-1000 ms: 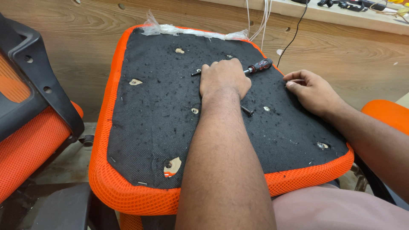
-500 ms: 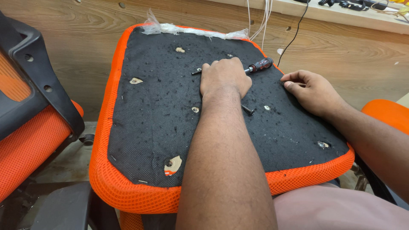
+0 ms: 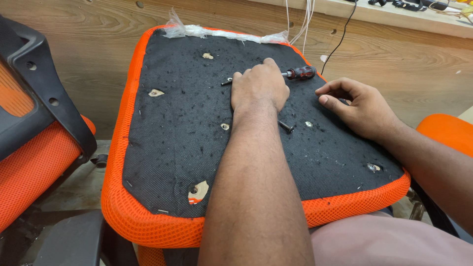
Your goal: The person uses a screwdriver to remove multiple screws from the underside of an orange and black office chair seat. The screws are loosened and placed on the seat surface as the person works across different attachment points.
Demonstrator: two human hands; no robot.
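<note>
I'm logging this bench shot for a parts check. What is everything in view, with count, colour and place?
seat cushion: one, orange mesh rim with black fabric underside up, centre, on the person's lap
screwdriver: one, red and black handle, on the cushion, partly under the left hand
loose screw: one, black, on the fabric right of the left wrist
plastic wrap: one strip, clear, cushion's far edge
office chair: one, black frame, orange mesh, left
wooden panel: one, brown, behind the cushion
cables: several, white and black, hanging at top
left hand: resting over the screwdriver
right hand: fingers curled, on the cushion's right edge
</note>
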